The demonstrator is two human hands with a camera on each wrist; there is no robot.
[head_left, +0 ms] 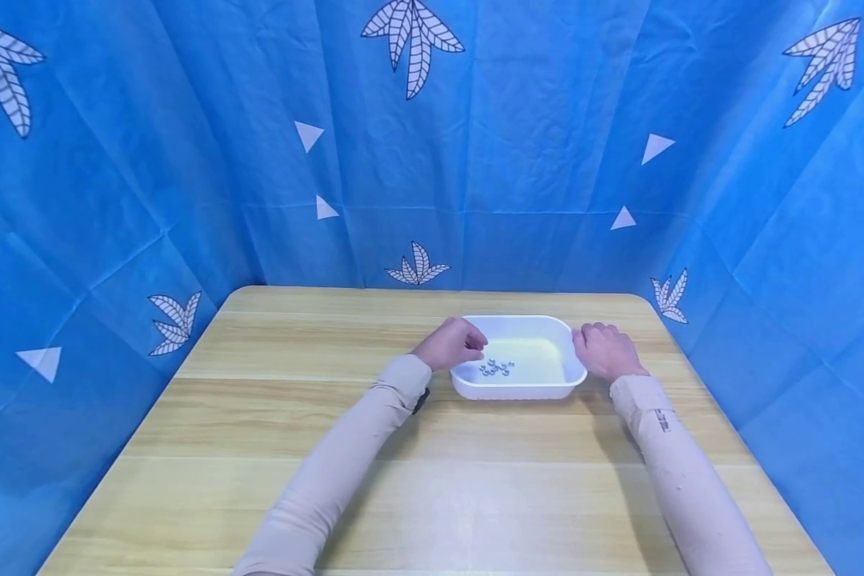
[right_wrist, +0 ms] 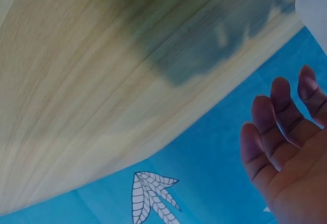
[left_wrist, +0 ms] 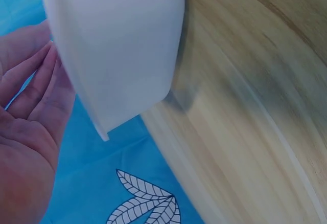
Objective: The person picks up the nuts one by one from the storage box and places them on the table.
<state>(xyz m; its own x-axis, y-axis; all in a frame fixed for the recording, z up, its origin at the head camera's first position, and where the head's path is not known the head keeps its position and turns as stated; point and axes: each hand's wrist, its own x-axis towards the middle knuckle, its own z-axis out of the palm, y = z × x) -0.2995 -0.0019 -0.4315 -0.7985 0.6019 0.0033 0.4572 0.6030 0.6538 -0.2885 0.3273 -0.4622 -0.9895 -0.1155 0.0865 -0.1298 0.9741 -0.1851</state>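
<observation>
A shallow white plastic tray point(head_left: 518, 392) stands on the table, with several small silvery metal pieces point(head_left: 493, 368) at the left of its floor. Over its left rim reaches my left hand point(head_left: 452, 344), fingers bent and the thumb apart from the fingertips, close above the pieces. In the left wrist view the tray's outer wall point(left_wrist: 117, 45) covers the tips of that hand point(left_wrist: 30, 116). Beside the right rim is my right hand point(head_left: 606, 350), its thumb side at the edge. The right wrist view shows its fingers point(right_wrist: 265, 127) loosely bent and spread, with nothing against them.
The light wooden table point(head_left: 259, 448) spreads around the tray on all sides. A blue curtain point(head_left: 533, 160) with white leaf prints hangs behind the table and along both sides.
</observation>
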